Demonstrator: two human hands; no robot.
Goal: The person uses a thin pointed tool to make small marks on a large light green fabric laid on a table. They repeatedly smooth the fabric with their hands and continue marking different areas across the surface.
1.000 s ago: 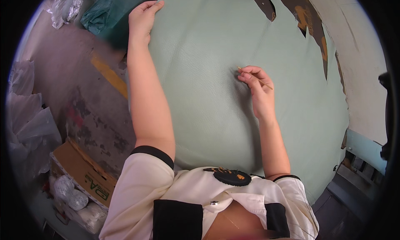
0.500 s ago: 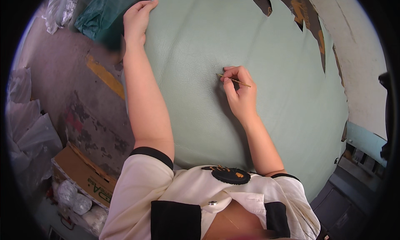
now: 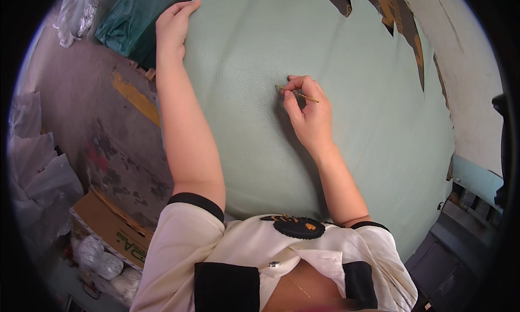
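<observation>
A broad pale green leather sheet (image 3: 254, 133) with a grained surface spreads out before me. My right hand (image 3: 309, 103) pinches a thin gold-coloured pen-like stick (image 3: 309, 97) over the middle of the leather. The stick's tip points left at the surface; whether it touches is too fine to tell. At the far left edge of the leather is my left hand (image 3: 176, 27), its fingers closed together on the rim. Its fingertips are partly hidden from view.
Dark brown patterned pieces (image 3: 387, 14) show along the leather's ragged far right edge, beside a white surface (image 3: 466, 68). On the left are a teal plastic bag (image 3: 122, 27), a cardboard box (image 3: 111, 222), clear plastic bags (image 3: 40, 176) and a stained floor (image 3: 81, 106).
My right hand has moved with the stick a little farther away and to the left over the leather. My left hand stays at the far left edge, shifted slightly left in view.
</observation>
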